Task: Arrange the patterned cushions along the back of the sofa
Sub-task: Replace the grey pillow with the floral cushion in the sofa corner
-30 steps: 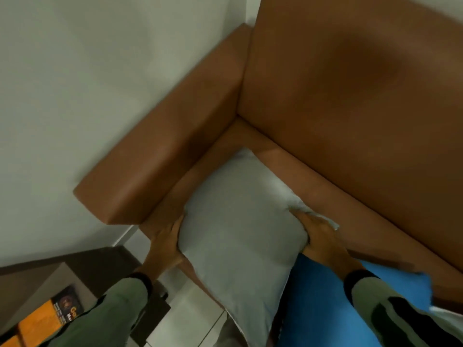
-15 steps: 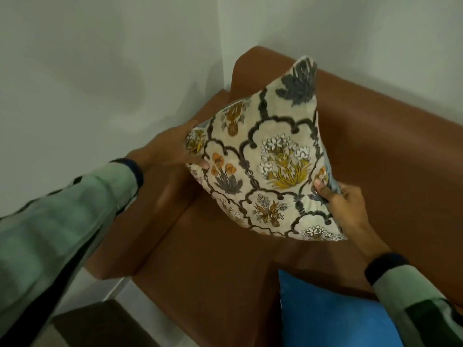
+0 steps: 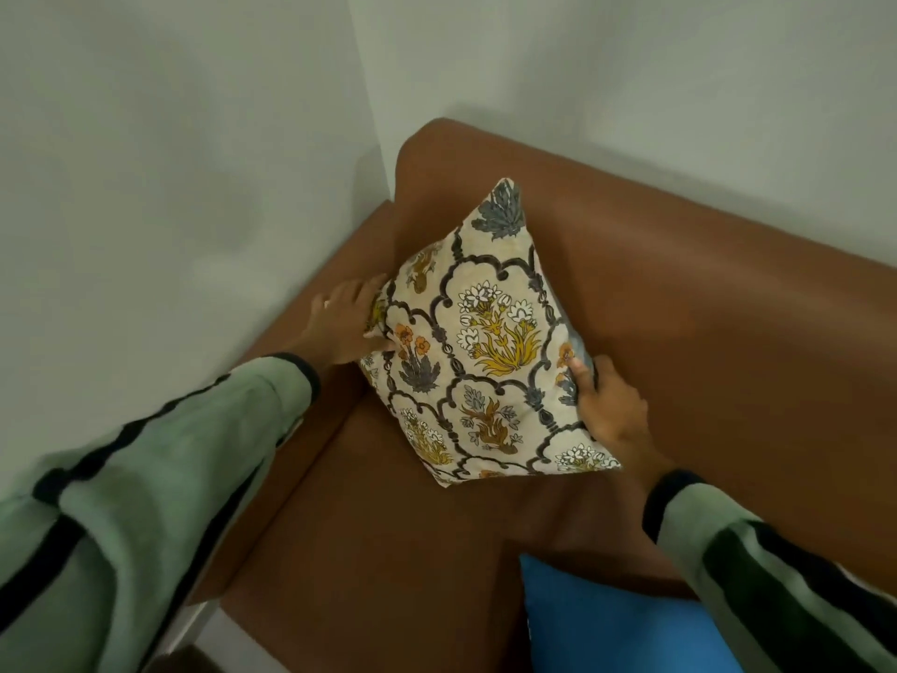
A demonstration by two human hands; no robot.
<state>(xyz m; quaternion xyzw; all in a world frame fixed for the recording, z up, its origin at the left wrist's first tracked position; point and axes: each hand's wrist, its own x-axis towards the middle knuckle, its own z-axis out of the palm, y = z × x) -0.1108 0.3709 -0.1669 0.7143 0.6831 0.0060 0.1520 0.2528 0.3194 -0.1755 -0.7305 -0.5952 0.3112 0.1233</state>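
A cream cushion (image 3: 485, 342) printed with yellow, orange and grey flowers stands on one corner in the left corner of the brown sofa (image 3: 704, 308), leaning against the backrest. My left hand (image 3: 347, 318) grips its left edge beside the armrest. My right hand (image 3: 604, 405) holds its right edge, thumb on the patterned face. Both sleeves are pale green with black stripes.
A blue cushion (image 3: 606, 624) lies on the seat at the lower right, partly under my right sleeve. The sofa's left armrest (image 3: 315, 361) runs along a white wall (image 3: 170, 187). Another white wall stands behind the backrest.
The cushion was lifted from the seat, turned from its plain grey side to its patterned face, then lowered into the sofa corner against the backrest. Both hands kept hold of it.
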